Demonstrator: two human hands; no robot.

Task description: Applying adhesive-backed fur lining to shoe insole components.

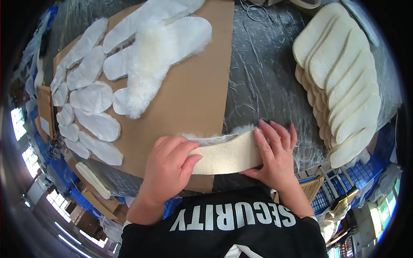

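Held insole [228, 155]: plain cream face, white fleece [244, 128] behind. Flat insoles [91, 98] along cardboard's [193, 94] left edge: white; cardboard plain brown. Stacked insoles [350, 86] by table's [275, 99] right edge: cream. Table covering dark grey. Shirt [167, 243] black, white lettering [234, 216].

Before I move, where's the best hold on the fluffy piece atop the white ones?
I'd probably pinch the fluffy piece by its near end, coming from the near side: that end lies uncovered and borders cardboard on its right.
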